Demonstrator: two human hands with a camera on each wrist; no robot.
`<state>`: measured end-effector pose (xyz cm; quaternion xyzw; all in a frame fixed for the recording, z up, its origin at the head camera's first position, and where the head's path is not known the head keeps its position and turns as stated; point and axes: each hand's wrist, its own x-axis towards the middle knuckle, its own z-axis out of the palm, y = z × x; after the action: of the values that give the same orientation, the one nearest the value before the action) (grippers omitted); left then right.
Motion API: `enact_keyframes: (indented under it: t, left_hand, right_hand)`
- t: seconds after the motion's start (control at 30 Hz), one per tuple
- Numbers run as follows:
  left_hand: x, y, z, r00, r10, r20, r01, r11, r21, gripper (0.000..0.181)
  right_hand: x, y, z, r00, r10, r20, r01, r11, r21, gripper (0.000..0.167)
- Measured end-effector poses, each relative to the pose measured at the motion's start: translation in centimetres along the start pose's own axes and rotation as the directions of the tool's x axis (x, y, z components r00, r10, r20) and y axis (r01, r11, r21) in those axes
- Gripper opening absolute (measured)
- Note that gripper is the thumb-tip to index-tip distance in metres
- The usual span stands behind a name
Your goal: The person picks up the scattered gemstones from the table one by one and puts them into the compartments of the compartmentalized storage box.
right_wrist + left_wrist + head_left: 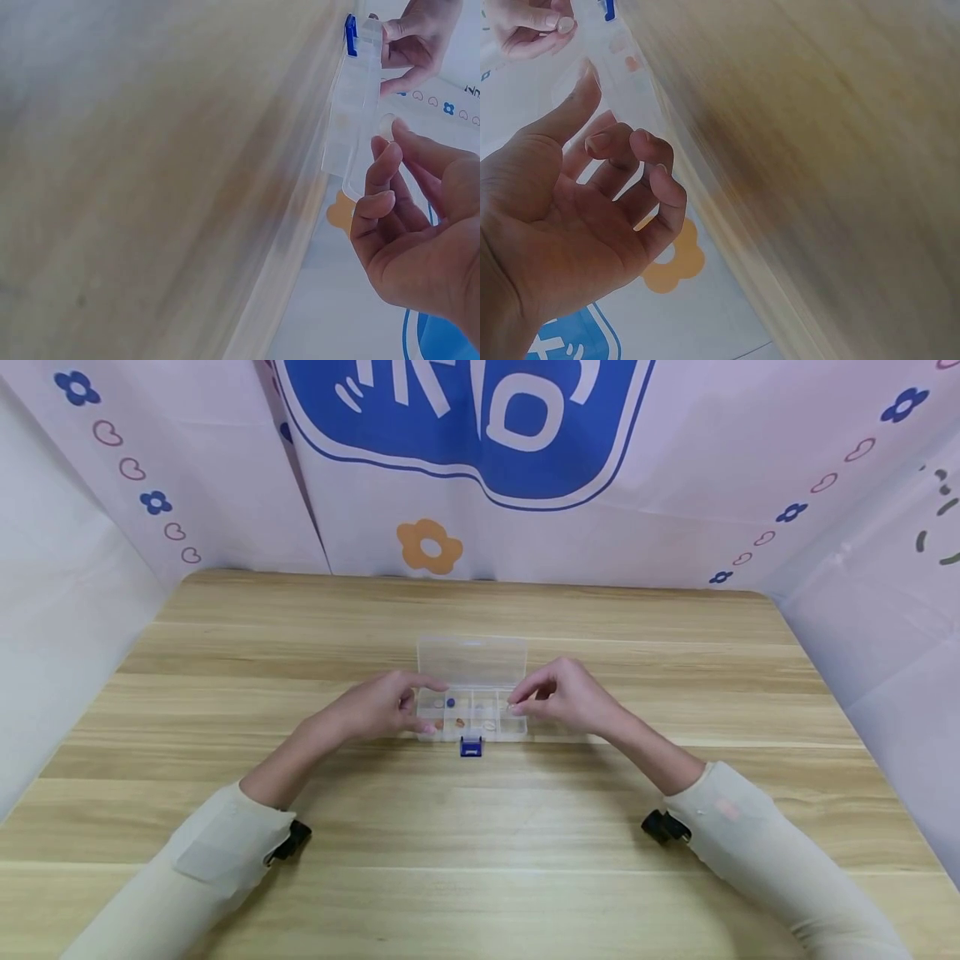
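A clear plastic compartment box (513, 735) stands on the table, its transparent lid (472, 662) raised at the back and a blue latch (471, 747) at the front. My left hand (371, 706) holds the box's left end, thumb at the front and index finger at the rear. Over the right compartments, my right hand (566, 697) pinches a small, pale translucent round piece (386, 126) between thumb and fingertips. Inside the compartments lie a dark blue bead (451, 702), an orange-brown piece (460, 723) and a clear ring-like piece (489, 726). Some contents are too small to make out.
The box sits on a wood-grain table (480, 835). White printed cloth (360, 527) hangs along the back and sides, with an orange flower (430, 547) behind the box. Small black devices (291, 841) are strapped at both sleeve cuffs.
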<state>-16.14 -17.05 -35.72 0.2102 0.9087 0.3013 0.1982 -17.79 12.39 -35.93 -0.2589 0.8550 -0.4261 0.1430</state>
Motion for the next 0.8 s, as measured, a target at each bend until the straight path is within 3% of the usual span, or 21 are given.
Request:
enact_keyframes:
  t: [0.8]
  left_hand:
    - [0.07, 0.10, 0.02, 1.000, -0.005, 0.000, 0.005, 1.000, 0.002, 0.060]
  right_hand:
    - [-0.25, 0.57, -0.05, 0.999, -0.034, 0.012, 0.034, 0.999, -0.002, 0.008]
